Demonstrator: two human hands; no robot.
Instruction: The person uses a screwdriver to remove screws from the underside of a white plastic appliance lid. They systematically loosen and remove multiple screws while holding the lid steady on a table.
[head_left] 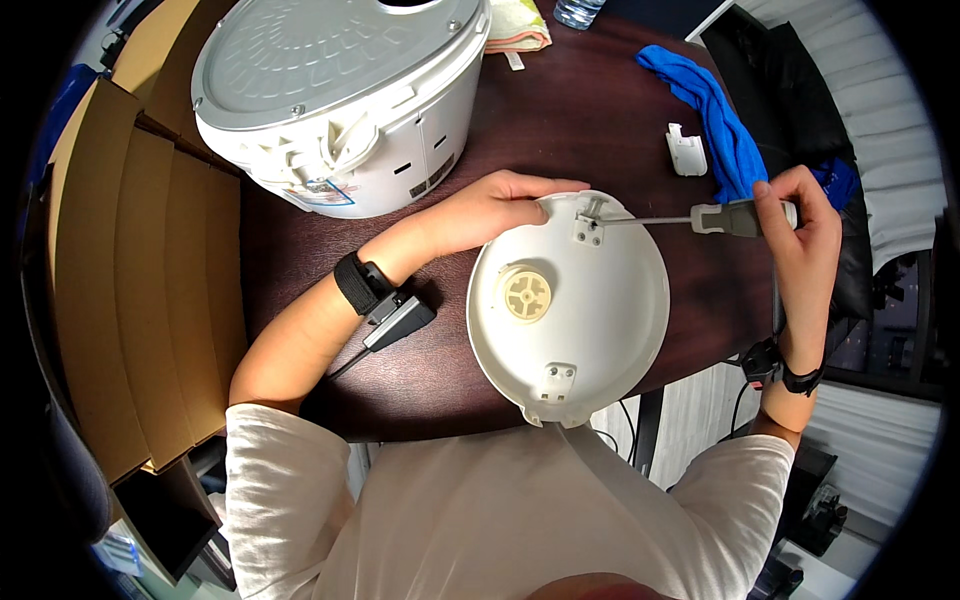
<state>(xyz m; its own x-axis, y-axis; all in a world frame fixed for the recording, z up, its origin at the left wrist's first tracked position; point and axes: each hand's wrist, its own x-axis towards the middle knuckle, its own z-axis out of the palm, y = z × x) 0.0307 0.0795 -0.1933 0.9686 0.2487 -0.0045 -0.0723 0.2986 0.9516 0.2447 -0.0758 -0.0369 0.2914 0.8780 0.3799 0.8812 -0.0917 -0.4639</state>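
A white, bowl-like oval appliance lid lies hollow side up near the table's front edge. My left hand is closed on its far rim, thumb on the inner side. In my right hand is a screwdriver with a grey handle, held nearly level. Its shaft reaches leftward over the rim to a small hinge bracket at the lid's far side; whether the tip touches a screw I cannot tell. Inside the lid are a cream round vent piece and a second bracket on the near side.
A large white appliance body with a silver plate stands at the back left, beside cardboard boxes. On the right lie a small white plastic part and a blue cloth. A bottle and folded towel are at the back.
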